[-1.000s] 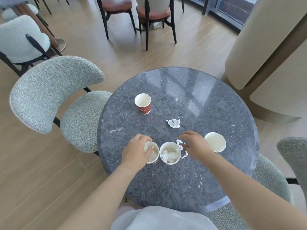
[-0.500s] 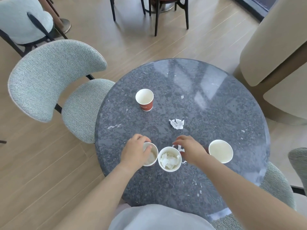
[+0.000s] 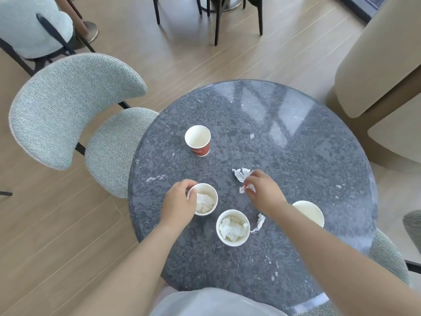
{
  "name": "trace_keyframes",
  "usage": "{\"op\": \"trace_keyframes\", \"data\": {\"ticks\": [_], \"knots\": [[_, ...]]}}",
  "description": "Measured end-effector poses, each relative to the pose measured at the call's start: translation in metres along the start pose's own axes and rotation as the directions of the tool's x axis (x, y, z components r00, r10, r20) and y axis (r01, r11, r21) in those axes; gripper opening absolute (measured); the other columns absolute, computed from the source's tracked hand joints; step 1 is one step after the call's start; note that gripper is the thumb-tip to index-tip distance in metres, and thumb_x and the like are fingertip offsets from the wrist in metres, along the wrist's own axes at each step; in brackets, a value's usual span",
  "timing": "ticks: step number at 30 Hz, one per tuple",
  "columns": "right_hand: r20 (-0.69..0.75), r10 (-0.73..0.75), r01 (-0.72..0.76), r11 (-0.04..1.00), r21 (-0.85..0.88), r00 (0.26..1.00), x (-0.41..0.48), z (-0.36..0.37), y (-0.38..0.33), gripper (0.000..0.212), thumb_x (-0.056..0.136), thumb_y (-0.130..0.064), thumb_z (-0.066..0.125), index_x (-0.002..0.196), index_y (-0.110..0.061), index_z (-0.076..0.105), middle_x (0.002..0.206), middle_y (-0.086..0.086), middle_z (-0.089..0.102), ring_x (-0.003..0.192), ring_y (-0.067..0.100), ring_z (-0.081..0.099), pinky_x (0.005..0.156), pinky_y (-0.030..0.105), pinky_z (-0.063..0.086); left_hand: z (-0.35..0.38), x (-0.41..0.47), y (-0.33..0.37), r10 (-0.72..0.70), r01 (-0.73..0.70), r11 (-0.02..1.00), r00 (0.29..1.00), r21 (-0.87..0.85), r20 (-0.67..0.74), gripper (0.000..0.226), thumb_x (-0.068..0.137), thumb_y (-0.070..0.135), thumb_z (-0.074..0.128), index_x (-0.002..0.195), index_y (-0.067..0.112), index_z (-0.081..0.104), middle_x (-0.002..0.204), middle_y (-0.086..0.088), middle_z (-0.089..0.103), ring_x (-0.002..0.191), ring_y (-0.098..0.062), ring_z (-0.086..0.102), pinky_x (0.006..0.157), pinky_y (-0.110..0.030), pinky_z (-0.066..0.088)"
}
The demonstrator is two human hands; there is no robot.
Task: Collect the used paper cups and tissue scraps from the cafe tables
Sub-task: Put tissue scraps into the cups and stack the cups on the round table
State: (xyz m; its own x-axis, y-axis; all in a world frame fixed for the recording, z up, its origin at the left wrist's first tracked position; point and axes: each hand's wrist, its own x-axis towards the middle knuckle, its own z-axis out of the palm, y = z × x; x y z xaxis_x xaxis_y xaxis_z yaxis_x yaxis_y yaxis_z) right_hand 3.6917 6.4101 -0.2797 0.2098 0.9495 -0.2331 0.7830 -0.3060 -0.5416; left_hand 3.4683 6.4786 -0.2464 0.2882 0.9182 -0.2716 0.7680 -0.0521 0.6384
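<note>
Four paper cups on grey stone surface (image 3: 296, 156). Farthest — red cup (image 3: 197, 140), upright, white inside, well beyond both hands. Next, left cup (image 3: 206, 199) stuffed with crumpled tissue, left hand (image 3: 178, 202) curled round its rim. Then middle cup (image 3: 232, 227), also tissue-filled, between forearms, untouched. Lastly right cup (image 3: 308, 212), partly hidden under right forearm. Between fingers of right hand (image 3: 262, 190), small white scrap (image 3: 246, 188), pinched; larger crumpled scrap (image 3: 241, 174) just at its fingertips. Beside middle cup — twisted strip (image 3: 258, 222).

Grey upholstered chair (image 3: 68, 106), wooden floor (image 3: 57, 236), black chair legs (image 3: 216, 26)
</note>
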Motion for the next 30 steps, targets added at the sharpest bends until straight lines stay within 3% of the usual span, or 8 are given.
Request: {"op": "trace_keyframes", "data": {"ticks": [4, 7, 10, 12, 15, 19, 24, 30], "knots": [[-0.067, -0.001, 0.000, 1.000, -0.013, 0.998, 0.015, -0.007, 0.000, 0.011, 0.085, -0.010, 0.056, 0.092, -0.013, 0.065, 0.115, 0.006, 0.051, 0.096, 0.027, 0.054, 0.069, 0.034, 0.046, 0.003, 0.007, 0.004, -0.128, 0.122, 0.969, 0.992, -0.216, -0.017, 0.016, 0.087, 0.017, 0.054, 0.098, 0.027, 0.060, 0.099, 0.006, 0.065, 0.081, -0.001, 0.057, 0.073, -0.021, 0.043], [0.015, 0.042, -0.041, 0.996, -0.077, 0.999, 0.023, 0.000, 0.003, 0.011, 0.086, -0.012, 0.057, 0.092, -0.014, 0.066, 0.125, 0.003, 0.048, 0.104, 0.027, 0.054, 0.075, 0.034, 0.048, 0.004, 0.008, 0.006, -0.200, 0.201, 0.914, 0.979, -0.353, 0.040, 0.018, 0.086, 0.014, 0.055, 0.097, 0.028, 0.060, 0.095, 0.012, 0.062, 0.089, -0.013, 0.062, 0.083, -0.041, 0.053], [0.132, 0.078, -0.065, 0.992, -0.104, 0.988, 0.025, 0.006, 0.005, 0.013, 0.085, -0.009, 0.057, 0.092, -0.016, 0.066, 0.113, 0.004, 0.056, 0.105, 0.027, 0.054, 0.081, 0.036, 0.047, 0.001, 0.008, 0.006, -0.211, 0.224, 0.900, 0.975, -0.373, 0.076, 0.020, 0.085, 0.014, 0.056, 0.092, 0.032, 0.060, 0.093, 0.015, 0.062, 0.090, -0.013, 0.063, 0.084, -0.046, 0.054], [0.120, 0.081, -0.070, 0.993, -0.097, 0.989, 0.023, 0.006, 0.002, 0.014, 0.086, -0.009, 0.056, 0.094, -0.015, 0.065, 0.107, 0.007, 0.058, 0.101, 0.028, 0.055, 0.079, 0.036, 0.046, -0.001, 0.007, 0.004, -0.193, 0.216, 0.913, 0.976, -0.347, 0.100, 0.022, 0.084, 0.015, 0.056, 0.088, 0.036, 0.059, 0.093, 0.017, 0.063, 0.088, -0.010, 0.063, 0.082, -0.045, 0.055], [-0.031, 0.042, -0.041, 0.999, 0.026, 0.999, 0.017, -0.007, -0.014, 0.012, 0.084, -0.008, 0.057, 0.092, -0.012, 0.065, 0.098, 0.008, 0.059, 0.092, 0.028, 0.056, 0.072, 0.035, 0.044, -0.003, 0.006, 0.003, -0.163, 0.193, 0.932, 0.979, -0.307, 0.121, 0.020, 0.085, 0.017, 0.057, 0.089, 0.037, 0.058, 0.094, 0.019, 0.062, 0.087, -0.006, 0.062, 0.081, -0.043, 0.055], [-0.235, -0.102, 0.147, 0.972, 0.182, 0.967, 0.003, -0.029, -0.058, 0.012, 0.080, -0.007, 0.062, 0.087, -0.016, 0.067, 0.093, 0.002, 0.061, 0.081, 0.018, 0.055, 0.067, 0.028, 0.040, -0.004, 0.003, 0.004, -0.140, 0.169, 0.948, 0.982, -0.270, 0.125, 0.021, 0.085, 0.018, 0.057, 0.094, 0.036, 0.056, 0.094, 0.021, 0.060, 0.086, -0.001, 0.061, 0.079, -0.040, 0.055], [-0.028, -0.214, 0.215, 0.959, 0.186, 0.977, -0.010, -0.017, -0.094, 0.014, 0.080, -0.012, 0.064, 0.093, -0.015, 0.067, 0.095, 0.004, 0.061, 0.087, 0.022, 0.057, 0.072, 0.030, 0.044, -0.008, -0.004, 0.009, -0.086, 0.112, 0.968, 0.989, -0.222, 0.122, 0.019, 0.086, 0.026, 0.059, 0.101, 0.035, 0.053, 0.099, 0.019, 0.059, 0.080, 0.008, 0.059, 0.059, -0.013, 0.041], [0.008, -0.183, 0.180, 0.975, 0.129, 0.983, -0.006, -0.007, -0.099, 0.026, 0.077, -0.015, 0.067, 0.103, -0.017, 0.065, 0.112, 0.001, 0.059, 0.098, 0.021, 0.057, 0.079, 0.025, 0.041, -0.020, -0.015, 0.005, -0.058, 0.073, 0.978, 0.995, -0.193, 0.083, 0.033, 0.087, 0.023, 0.058, 0.118, 0.029, 0.048, 0.107, 0.012, 0.052, 0.082, 0.003, 0.057, 0.059, -0.012, 0.040]]}}
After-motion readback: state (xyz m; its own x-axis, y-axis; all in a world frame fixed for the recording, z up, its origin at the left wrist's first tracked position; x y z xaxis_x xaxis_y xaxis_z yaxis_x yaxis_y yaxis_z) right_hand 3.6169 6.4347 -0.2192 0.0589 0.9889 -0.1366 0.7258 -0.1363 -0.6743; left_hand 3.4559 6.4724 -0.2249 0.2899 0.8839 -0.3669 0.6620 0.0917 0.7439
